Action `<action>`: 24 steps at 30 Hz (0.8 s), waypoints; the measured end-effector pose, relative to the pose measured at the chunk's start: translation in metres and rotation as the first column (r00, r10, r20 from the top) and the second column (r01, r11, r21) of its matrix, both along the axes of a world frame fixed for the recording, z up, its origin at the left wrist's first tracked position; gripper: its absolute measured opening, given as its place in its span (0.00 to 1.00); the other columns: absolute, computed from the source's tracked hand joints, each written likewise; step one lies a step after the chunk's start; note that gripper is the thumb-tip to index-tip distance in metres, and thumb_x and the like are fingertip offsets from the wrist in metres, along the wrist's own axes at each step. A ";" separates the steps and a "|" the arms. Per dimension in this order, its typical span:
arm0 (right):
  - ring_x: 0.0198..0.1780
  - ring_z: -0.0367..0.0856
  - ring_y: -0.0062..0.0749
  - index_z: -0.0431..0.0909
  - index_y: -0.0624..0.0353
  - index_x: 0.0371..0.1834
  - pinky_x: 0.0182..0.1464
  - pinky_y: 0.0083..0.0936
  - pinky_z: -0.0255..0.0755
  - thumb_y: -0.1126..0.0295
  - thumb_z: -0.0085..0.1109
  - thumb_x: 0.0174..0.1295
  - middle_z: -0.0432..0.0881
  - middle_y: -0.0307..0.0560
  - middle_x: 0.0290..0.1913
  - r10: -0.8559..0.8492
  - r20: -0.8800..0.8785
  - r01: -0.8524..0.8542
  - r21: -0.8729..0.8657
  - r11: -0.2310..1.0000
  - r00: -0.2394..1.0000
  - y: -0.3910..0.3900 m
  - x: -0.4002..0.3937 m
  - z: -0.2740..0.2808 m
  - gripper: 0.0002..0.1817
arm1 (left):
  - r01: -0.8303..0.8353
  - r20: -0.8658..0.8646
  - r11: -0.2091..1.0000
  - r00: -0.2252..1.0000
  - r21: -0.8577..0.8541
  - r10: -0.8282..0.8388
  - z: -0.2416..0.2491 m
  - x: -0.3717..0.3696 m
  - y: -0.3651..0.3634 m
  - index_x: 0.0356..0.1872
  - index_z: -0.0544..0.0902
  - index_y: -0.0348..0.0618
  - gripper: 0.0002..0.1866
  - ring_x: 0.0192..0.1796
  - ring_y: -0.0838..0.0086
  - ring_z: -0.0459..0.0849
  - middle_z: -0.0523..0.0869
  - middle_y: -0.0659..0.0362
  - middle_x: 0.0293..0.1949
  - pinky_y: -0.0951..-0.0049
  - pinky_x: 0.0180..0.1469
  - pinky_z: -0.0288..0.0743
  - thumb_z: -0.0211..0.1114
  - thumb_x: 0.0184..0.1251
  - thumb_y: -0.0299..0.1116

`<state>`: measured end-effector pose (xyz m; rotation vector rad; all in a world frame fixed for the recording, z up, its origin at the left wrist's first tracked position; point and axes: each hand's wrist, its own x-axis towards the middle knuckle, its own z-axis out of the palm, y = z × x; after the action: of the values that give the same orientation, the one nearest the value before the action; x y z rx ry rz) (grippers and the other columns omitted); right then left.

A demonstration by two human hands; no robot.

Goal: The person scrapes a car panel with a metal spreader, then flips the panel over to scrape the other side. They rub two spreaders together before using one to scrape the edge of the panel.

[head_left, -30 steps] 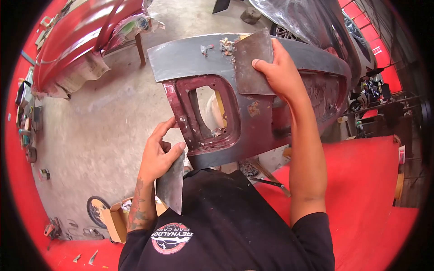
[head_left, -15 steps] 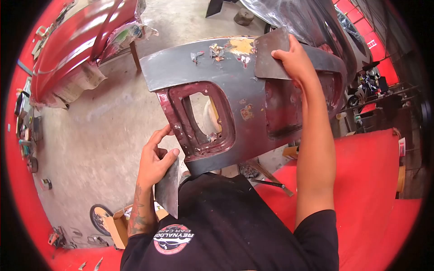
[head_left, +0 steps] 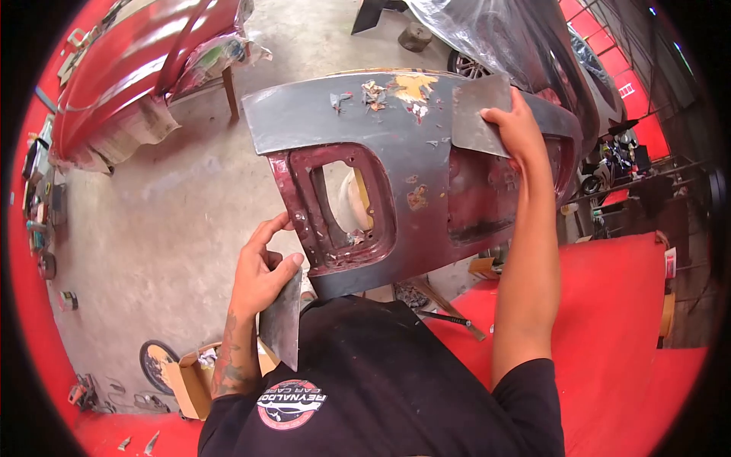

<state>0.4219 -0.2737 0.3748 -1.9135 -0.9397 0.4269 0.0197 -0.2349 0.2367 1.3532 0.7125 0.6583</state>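
Note:
A grey car trunk lid (head_left: 417, 164) with maroon recesses lies in front of me. My right hand (head_left: 521, 131) is closed on a flat metal spreader plate (head_left: 475, 116), which lies over the lid's upper right part, thumb on top. Loose paint flakes (head_left: 373, 96) sit left of it, beside a yellowish bare patch (head_left: 412, 87). My left hand (head_left: 263, 268) pinches a second metal plate (head_left: 284, 326) under its thumb, the blade hanging down by my shirt. Its fingertips rest at the lid's left edge, near the cut-out recess.
A glossy red car panel (head_left: 114, 91) stands at the upper left, partly masked with paper. Behind the lid is a car under plastic sheeting (head_left: 480, 34). A cardboard box (head_left: 188, 388) and a round disc (head_left: 158, 365) are on the floor at lower left.
My right hand has moved right and toward me with its plate, uncovering some of the lid and small crumbs beside the plate. My left hand has stayed at the edge.

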 end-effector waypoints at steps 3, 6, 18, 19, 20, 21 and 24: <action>0.44 0.81 0.38 0.69 0.69 0.60 0.49 0.30 0.74 0.74 0.62 0.48 0.81 0.57 0.49 0.007 0.228 -0.026 0.080 0.996 0.974 0.036 -0.019 -0.016 0.31 | -0.001 -0.013 1.000 1.000 -0.012 0.000 0.001 0.003 -0.001 0.66 0.71 0.35 0.32 0.21 0.90 0.69 0.76 0.58 0.58 0.84 0.24 0.64 0.66 0.57 0.26; 0.43 0.81 0.35 0.68 0.70 0.60 0.48 0.29 0.75 0.74 0.62 0.49 0.81 0.56 0.47 -0.014 0.198 0.012 0.013 1.000 0.980 0.019 -0.021 0.000 0.31 | 0.026 -0.016 1.000 1.000 -0.013 -0.026 0.004 -0.001 0.001 0.66 0.71 0.35 0.32 0.21 0.90 0.69 0.76 0.58 0.58 0.84 0.24 0.64 0.66 0.57 0.25; 0.40 0.83 0.29 0.65 0.71 0.65 0.41 0.27 0.77 0.72 0.60 0.52 0.82 0.54 0.45 0.113 -0.113 -0.122 -0.079 0.989 0.987 -0.010 -0.004 0.012 0.34 | 0.020 -0.024 1.000 1.000 0.000 -0.020 0.003 0.000 -0.001 0.67 0.69 0.35 0.33 0.21 0.89 0.70 0.76 0.57 0.58 0.84 0.24 0.65 0.66 0.57 0.26; 0.37 0.83 0.29 0.67 0.69 0.62 0.38 0.27 0.77 0.71 0.61 0.52 0.83 0.52 0.45 0.109 -0.239 -0.115 -0.011 0.993 0.965 -0.012 -0.008 0.012 0.32 | 0.023 -0.037 1.000 0.999 0.009 -0.023 0.004 -0.001 -0.001 0.67 0.69 0.34 0.33 0.21 0.89 0.70 0.76 0.57 0.58 0.83 0.24 0.65 0.66 0.57 0.25; 0.37 0.83 0.29 0.67 0.69 0.62 0.38 0.27 0.77 0.71 0.61 0.52 0.83 0.52 0.45 0.114 -0.243 -0.121 -0.013 0.993 0.963 -0.006 -0.012 0.007 0.32 | 0.017 -0.040 1.000 0.999 0.007 -0.017 0.004 -0.002 -0.002 0.67 0.69 0.34 0.33 0.21 0.89 0.70 0.76 0.57 0.58 0.83 0.24 0.65 0.66 0.57 0.25; 0.36 0.82 0.29 0.68 0.67 0.60 0.37 0.26 0.76 0.72 0.60 0.52 0.83 0.52 0.45 0.084 -0.129 -0.096 -0.087 0.992 0.988 0.004 -0.020 0.000 0.29 | 0.016 -0.049 1.000 0.999 0.015 -0.015 0.005 -0.001 -0.002 0.67 0.69 0.34 0.33 0.21 0.89 0.70 0.76 0.56 0.59 0.83 0.24 0.65 0.66 0.57 0.26; 0.32 0.81 0.29 0.70 0.65 0.59 0.34 0.25 0.74 0.74 0.58 0.53 0.83 0.51 0.44 0.088 0.060 -0.077 -0.170 0.982 0.994 0.015 -0.030 0.007 0.27 | 0.019 -0.040 0.999 0.999 0.030 -0.018 0.003 0.001 -0.001 0.67 0.69 0.34 0.33 0.21 0.89 0.70 0.76 0.56 0.59 0.84 0.24 0.65 0.66 0.57 0.26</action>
<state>0.3917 -0.2586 0.3819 -2.0569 -1.0588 0.5068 0.0208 -0.2362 0.2396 1.4025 0.7235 0.6314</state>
